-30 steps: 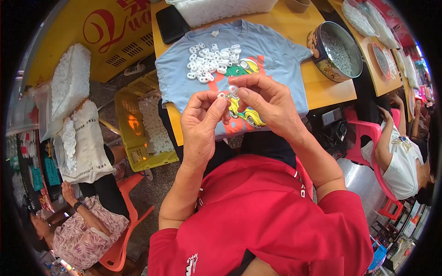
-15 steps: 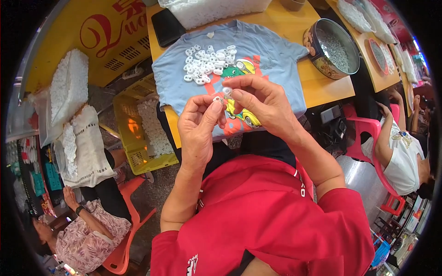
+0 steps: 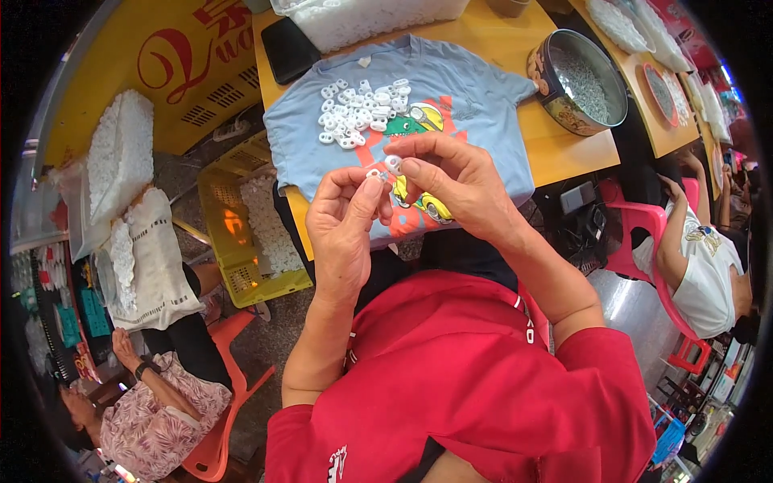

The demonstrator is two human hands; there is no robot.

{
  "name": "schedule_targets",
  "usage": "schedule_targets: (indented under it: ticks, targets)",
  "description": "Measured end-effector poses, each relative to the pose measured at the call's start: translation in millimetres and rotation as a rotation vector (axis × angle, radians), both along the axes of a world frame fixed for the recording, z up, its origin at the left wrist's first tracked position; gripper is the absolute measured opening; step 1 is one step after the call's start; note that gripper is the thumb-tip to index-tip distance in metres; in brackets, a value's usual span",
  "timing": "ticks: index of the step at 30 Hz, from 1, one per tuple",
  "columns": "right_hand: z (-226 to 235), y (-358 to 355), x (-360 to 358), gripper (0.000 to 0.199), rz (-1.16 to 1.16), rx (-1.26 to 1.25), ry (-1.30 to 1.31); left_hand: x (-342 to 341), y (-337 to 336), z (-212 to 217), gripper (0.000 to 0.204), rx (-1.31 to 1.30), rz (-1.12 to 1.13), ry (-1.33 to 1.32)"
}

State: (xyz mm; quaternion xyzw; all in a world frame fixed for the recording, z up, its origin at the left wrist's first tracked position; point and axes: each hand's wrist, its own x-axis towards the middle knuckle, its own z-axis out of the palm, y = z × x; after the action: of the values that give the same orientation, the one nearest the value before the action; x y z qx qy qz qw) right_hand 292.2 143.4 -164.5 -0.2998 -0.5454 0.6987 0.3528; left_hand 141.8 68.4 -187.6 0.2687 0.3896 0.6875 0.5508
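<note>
Both hands up over near table edge. Left hand [image 3: 342,221] pinches one small white plastic ring [image 3: 374,173] at fingertips; right hand [image 3: 451,181] pinches a second white ring [image 3: 393,163], the two pieces just beside each other. Farther off: one heap of white rings [image 3: 354,113], too many to count, on one light-blue printed T-shirt [image 3: 475,88] spread on yellow table [image 3: 564,149]. One round metal tin [image 3: 580,80] far right. One yellow crate [image 3: 241,233] below left. Two other people seated, lower left and right.
</note>
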Motion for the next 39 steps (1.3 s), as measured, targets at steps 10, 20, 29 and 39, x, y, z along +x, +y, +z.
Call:
schedule_targets:
  ticks: [10,20,29,39]
  targets:
    - [-4.3,-1.1,-0.4,0.024,-0.009,0.070,-0.005,1.3,-0.5,1.5,0.013,-0.018,0.003,0.003]
    - [-4.4,-1.5,-6.6,0.022,-0.010,0.203,-0.124,3.1,0.3,-0.1,0.012,-0.041,0.022,-0.023]
    - [-1.1,2.0,-8.6,0.021,-0.008,0.320,-0.173,7.0,1.8,-1.3,0.010,-0.038,0.071,-0.047]
    - [1.4,2.6,-9.3,0.022,0.118,-0.011,0.030,6.3,-3.6,-7.0,0.015,0.037,0.025,0.276]
